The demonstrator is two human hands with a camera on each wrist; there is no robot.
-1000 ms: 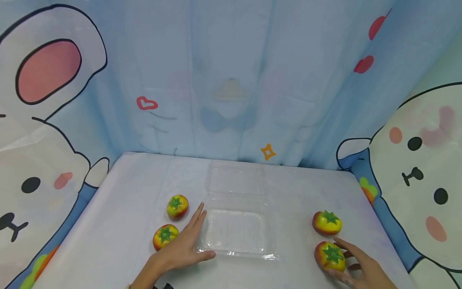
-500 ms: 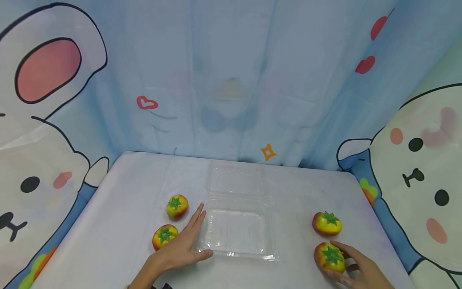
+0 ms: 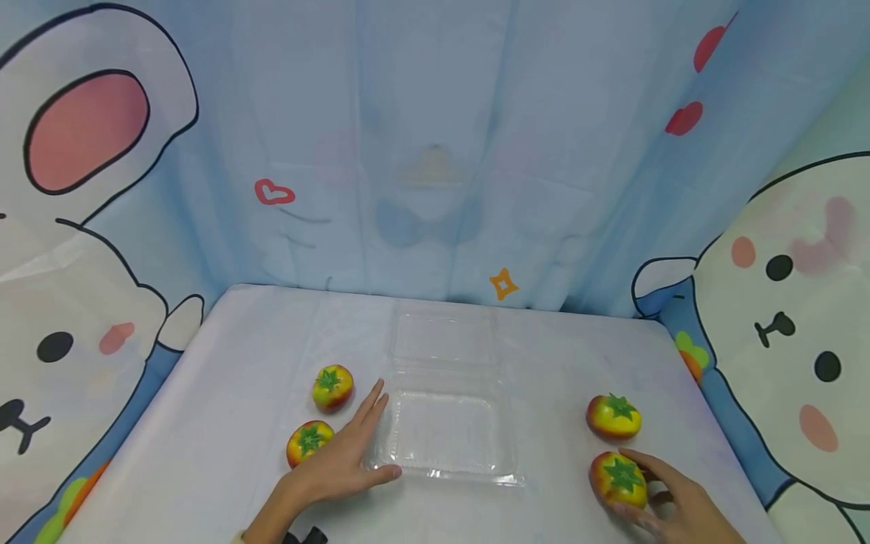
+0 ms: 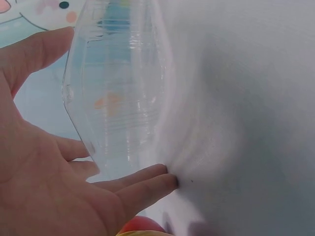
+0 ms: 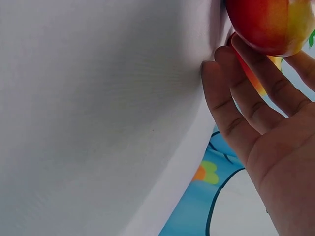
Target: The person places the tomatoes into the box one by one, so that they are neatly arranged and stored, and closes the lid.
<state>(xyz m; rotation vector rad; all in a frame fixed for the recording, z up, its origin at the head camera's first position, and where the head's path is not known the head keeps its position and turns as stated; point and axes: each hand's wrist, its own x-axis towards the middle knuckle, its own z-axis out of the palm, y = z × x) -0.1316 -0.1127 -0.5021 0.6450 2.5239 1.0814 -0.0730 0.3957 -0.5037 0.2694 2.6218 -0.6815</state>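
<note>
My left hand [image 3: 343, 457] rests at the left edge of a clear plastic clamshell box [image 3: 448, 472], its fingers extended and its thumb spread along the front corner. In the left wrist view the box wall [image 4: 115, 93] stands between thumb and fingers. On the right, my right hand [image 3: 673, 499] holds the nearer of two red-yellow persimmons [image 3: 618, 480] with green leafy tops, thumb in front and index finger behind. That persimmon [image 5: 273, 24] shows at the top of the right wrist view, where the thumb is hidden. The fruit seems to sit on the table.
A second persimmon [image 3: 614, 417] lies just behind the held one. Two more, a far persimmon [image 3: 333, 388] and a near persimmon [image 3: 309, 443], lie left of the box beside my left hand. The box's lid [image 3: 445, 340] lies folded back on the white tablecloth [image 3: 224, 423]. A blue cartoon curtain [image 3: 435, 98] hangs behind.
My right index finger has shifted slightly left over the near persimmon. The left hand, the box and the other fruit stay where they were; the whole view moves a little.
</note>
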